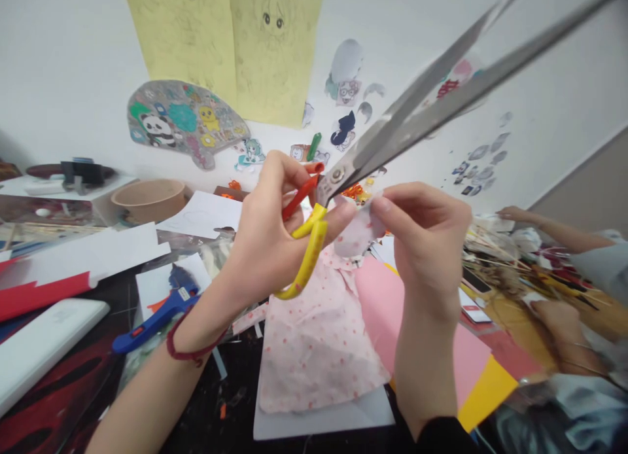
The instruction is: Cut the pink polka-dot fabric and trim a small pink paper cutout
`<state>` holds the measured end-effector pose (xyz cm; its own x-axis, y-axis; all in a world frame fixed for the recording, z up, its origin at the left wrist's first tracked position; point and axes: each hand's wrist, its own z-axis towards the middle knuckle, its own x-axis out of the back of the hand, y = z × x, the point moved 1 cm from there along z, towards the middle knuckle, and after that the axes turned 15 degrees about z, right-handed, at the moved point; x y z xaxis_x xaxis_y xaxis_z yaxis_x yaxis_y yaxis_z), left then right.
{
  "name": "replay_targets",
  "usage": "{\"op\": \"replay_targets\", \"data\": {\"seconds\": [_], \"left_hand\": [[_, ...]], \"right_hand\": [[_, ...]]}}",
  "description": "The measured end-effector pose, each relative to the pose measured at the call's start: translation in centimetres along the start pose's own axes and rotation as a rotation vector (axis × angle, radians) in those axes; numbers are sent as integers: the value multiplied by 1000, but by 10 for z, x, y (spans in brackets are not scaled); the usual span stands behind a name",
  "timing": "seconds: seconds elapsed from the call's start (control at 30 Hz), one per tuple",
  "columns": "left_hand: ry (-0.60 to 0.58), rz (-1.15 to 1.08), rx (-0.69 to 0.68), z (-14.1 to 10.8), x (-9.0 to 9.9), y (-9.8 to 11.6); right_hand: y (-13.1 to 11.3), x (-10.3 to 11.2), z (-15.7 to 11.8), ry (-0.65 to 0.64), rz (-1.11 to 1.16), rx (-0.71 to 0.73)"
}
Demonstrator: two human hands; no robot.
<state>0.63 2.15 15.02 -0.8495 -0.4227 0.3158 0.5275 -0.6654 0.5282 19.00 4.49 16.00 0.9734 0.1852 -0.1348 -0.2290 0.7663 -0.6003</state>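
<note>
Two yellow drawings (223,52), white wall (73,68); cluttered black table (233,411) (scissors (338,174) above)

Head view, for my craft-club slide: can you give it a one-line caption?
Left hand holds yellow-handled scissors, blades parted, while the right hand pinches thin pink-dotted cloth.

A glue gun (159,321) lies left of the left hand (269,238) and cloth (318,349) on a sheet (353,415) below-left of the right hand (429,238).
</note>
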Motion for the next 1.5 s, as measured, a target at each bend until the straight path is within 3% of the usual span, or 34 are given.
{"op": "replay_targets", "data": {"seconds": [0.07, 0.23, 0.5, 1.0, 1.2, 1.5], "left_hand": [[39, 74, -60, -2, -1, 3], [9, 380, -131, -10, -6, 15], [10, 565, -193, -11, -11, 17], [-77, 479, -178, -6, -5, 20], [-116, 439, -160, -6, -5, 18], [-135, 368, -133, -4, -4, 21]], "right_hand": [[-1, 0, 1, 82, -16, 91], [-5, 1, -1, 211, -39, 276], [-6, 5, -4, 171, -65, 437], [-8, 6, -5, 167, -124, 394], [-9, 5, -4, 111, -31, 403], [-9, 6, -5, 143, -57, 395]]}}
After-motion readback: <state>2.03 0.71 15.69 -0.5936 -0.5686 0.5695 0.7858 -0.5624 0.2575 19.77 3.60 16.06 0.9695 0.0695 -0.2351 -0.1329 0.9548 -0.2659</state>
